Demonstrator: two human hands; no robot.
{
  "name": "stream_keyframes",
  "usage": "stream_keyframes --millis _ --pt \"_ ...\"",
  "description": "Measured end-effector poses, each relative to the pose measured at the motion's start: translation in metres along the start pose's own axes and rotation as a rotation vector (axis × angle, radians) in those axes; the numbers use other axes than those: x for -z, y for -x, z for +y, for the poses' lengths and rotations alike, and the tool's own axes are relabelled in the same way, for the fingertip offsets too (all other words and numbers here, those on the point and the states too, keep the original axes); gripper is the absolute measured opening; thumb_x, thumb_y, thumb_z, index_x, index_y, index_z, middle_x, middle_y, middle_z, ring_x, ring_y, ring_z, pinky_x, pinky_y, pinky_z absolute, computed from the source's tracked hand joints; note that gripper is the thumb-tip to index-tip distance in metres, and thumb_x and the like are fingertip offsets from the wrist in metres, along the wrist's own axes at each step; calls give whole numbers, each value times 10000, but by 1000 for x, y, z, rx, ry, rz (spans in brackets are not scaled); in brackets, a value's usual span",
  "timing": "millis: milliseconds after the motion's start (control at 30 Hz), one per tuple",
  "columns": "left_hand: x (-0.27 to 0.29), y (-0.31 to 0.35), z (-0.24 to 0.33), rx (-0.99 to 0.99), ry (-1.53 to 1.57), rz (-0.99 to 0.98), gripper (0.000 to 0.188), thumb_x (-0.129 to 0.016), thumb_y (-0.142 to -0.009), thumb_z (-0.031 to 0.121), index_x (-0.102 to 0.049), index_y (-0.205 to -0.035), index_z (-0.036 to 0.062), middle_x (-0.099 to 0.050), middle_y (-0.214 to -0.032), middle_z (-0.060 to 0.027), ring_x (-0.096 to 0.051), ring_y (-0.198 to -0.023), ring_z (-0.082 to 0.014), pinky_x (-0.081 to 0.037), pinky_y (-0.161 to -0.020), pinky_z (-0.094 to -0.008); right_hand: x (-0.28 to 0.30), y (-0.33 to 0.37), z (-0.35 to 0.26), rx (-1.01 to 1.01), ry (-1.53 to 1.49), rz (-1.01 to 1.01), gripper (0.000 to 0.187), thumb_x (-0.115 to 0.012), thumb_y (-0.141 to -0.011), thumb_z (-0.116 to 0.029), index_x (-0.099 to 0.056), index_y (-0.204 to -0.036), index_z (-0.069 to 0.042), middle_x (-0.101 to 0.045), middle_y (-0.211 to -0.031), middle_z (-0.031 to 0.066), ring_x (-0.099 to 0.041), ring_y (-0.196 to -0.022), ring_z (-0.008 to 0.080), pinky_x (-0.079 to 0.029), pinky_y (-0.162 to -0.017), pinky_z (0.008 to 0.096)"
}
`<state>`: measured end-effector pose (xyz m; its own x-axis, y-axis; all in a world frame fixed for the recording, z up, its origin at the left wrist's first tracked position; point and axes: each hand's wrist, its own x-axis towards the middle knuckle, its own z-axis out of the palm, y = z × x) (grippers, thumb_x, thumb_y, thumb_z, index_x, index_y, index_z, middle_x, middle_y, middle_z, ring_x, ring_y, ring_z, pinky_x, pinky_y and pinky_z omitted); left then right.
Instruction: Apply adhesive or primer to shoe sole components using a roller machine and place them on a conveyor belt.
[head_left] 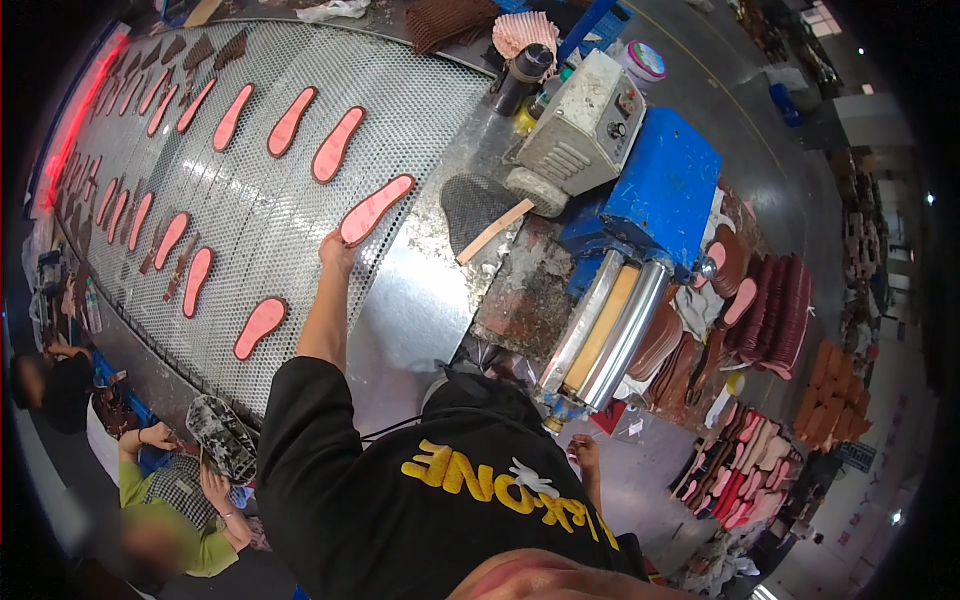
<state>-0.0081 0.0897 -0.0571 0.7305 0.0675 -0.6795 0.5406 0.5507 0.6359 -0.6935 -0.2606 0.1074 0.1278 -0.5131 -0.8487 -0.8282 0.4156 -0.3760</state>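
Note:
My left hand [338, 250] is stretched out over the perforated metal conveyor [310, 215]. Its fingers are closed on the narrow end of a pink shoe insole [380, 208] with a dark brown border, at the conveyor's near right edge. More pink insoles lie ahead of it in two rough rows, among them one insole [338, 144] just beyond and another insole [261, 328] to the left. Low beside the roller machine [625, 335], with its shiny rollers, is my right hand [583, 453]. It is small and partly hidden, so its fingers cannot be made out.
Right of the conveyor stand a grey control box [585, 125] and a blue machine housing [660, 185]. A wooden stick [495, 231] lies on the bench. Stacked maroon pieces [775, 315] and a rack of insoles [740, 465] are further right. A co-worker [185, 500] sits across the conveyor's left side.

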Motion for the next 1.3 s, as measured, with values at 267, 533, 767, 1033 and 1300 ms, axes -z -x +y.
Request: stream_keyframes --millis 267,533,767,1033,1300 --pt "-47 40 -27 -39 -276 189 117 -519 -807 -14 -514 -923 -21 -568 -864 -151 -585 -755 -260 -514 -599 -421 -5 0 -11 62 -45 78 167 -542 -836 -109 -556 -1003 -106 -606 -766 24 -592 -639 123 -456 -507 266" --pt "-65 4 -26 -141 -256 151 51 -479 -788 -36 -511 -826 -27 -558 -777 -133 -564 -632 -219 -499 -502 -330 -2 -6 -3 107 -67 29 147 -535 -847 -131 -541 -991 -108 -610 -793 22 -599 -665 124 -456 -531 269" --pt "-80 -16 7 -109 -398 -14 104 -479 -803 -1 -530 -714 -17 -530 -589 -103 -469 -406 -165 -321 -322 -281 1 -4 10 102 -113 58 165 -536 -835 -116 -551 -998 -98 -612 -784 28 -598 -651 123 -456 -517 262" --pt "-99 -27 19 -95 -423 81 235 -509 -765 -87 -496 -986 -8 -580 -749 -123 -570 -552 -181 -486 -429 -272 -4 20 25 34 -101 113 165 -526 -832 -106 -558 -993 -89 -606 -774 27 -597 -660 126 -458 -522 267" --pt "-115 -28 -28 -91 -508 -16 251 -526 -747 -83 -490 -985 -12 -571 -735 -113 -546 -514 -170 -419 -387 -263 -13 43 41 -49 -146 151 164 -562 -843 -169 -559 -987 -91 -599 -754 20 -591 -652 121 -456 -516 271"
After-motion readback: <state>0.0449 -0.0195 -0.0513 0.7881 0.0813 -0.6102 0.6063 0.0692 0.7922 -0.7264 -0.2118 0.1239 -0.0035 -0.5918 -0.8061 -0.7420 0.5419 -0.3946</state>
